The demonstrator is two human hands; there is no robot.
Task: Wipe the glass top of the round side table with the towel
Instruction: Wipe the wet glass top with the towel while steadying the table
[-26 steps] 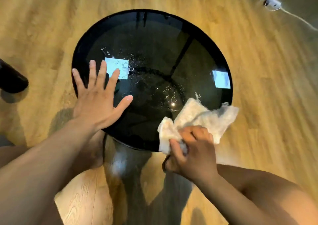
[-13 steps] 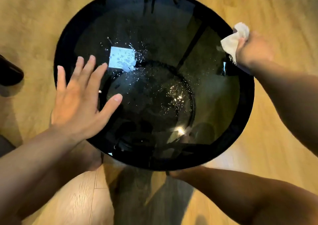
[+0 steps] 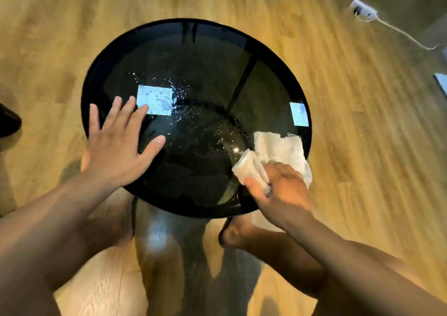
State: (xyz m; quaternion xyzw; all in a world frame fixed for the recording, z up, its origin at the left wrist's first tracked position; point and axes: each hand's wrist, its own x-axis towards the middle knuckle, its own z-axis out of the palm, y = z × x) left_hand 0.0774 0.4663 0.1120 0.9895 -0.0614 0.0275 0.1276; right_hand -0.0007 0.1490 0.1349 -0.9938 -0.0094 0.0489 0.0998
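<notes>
The round side table [image 3: 193, 49] has a dark glass top in a black rim, seen from above. Water droplets [image 3: 200, 122] speckle the middle of the glass. My left hand [image 3: 116, 146] lies flat with fingers spread on the table's left edge. My right hand [image 3: 283, 190] grips a crumpled white towel [image 3: 278, 153] at the near right part of the glass; the towel lies against the surface there.
Wooden floor [image 3: 362, 146] surrounds the table. A white plug with a cable [image 3: 362, 12] lies at the far right. A dark object [image 3: 7, 122] sits at the left edge. My bare feet [image 3: 237, 233] stand under the table's near side.
My right hand with the towel swept from the near right up to the far right rim, then back to the near right. My left hand stayed flat on the left edge.
</notes>
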